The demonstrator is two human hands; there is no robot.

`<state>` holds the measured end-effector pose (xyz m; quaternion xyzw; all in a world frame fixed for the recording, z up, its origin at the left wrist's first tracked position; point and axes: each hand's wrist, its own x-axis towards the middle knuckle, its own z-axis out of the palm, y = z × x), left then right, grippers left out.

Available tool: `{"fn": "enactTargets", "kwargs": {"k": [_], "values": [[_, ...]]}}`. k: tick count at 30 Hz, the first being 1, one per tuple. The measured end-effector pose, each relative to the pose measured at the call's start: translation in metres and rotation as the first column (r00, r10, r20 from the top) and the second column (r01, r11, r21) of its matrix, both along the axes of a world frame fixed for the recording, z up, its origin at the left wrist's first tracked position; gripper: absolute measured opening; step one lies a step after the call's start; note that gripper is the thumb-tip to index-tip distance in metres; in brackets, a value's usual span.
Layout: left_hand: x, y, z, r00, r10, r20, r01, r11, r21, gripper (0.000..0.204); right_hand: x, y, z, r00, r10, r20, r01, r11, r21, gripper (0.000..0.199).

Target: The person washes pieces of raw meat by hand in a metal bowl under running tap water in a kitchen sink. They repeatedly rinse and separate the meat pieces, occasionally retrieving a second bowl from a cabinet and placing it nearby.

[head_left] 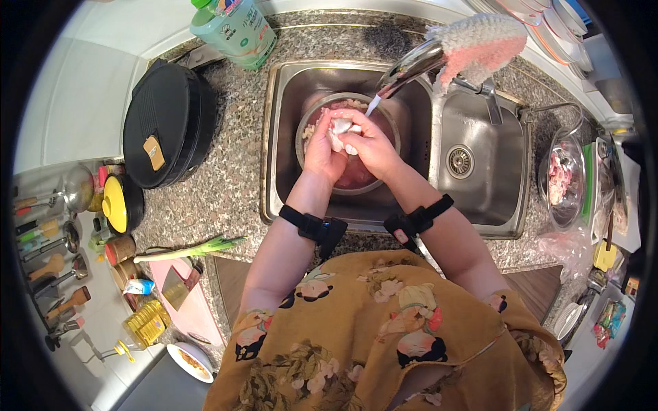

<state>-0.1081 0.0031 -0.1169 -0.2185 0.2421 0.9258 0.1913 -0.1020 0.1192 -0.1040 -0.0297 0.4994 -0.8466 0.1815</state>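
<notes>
Both hands meet over the round steel bowl (305,127) sitting in the left basin of the stainless double sink (480,198). Left hand (322,147) & right hand (370,144) are pressed together w/ fingers curled, clamped on a pale whitish piece of raw meat (340,128) held between them, just above the bowl's middle. Bowl holds pinkish water w/ more pale bits along its far rim. A thin stream of water runs from the curved chrome tap (411,67) down onto the piece; a pink-and-white knitted cloth (476,44) is draped over the tap's top. Each wrist carries a black strap band. Right basin shows a bare drain. On the speckled granite counter (233,185), left of sink: a black lidded electric pan (168,123), a green onion stalk (192,250) near the front edge, a green plastic bottle (233,27) at the back. Right of sink: a clear glass bowl w/ pink meat pieces (562,178), well apart from the hands.
</notes>
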Motion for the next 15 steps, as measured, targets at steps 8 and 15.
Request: {"fn": "enactTargets", "kwargs": {"k": [8,15], "values": [[0.000,0.011,0.024,0.995,0.099,0.000,-0.099,0.993,0.062,0.041,-0.004,0.010,0.010,0.905,-0.221,0.363,0.366,0.840,-0.400,0.033],[-0.001,0.009,0.027,0.978,0.207,0.004,-0.203,0.953,0.225,0.037,-0.001,0.010,0.009,0.877,-0.158,0.453,0.422,0.707,-0.568,0.033]]}}
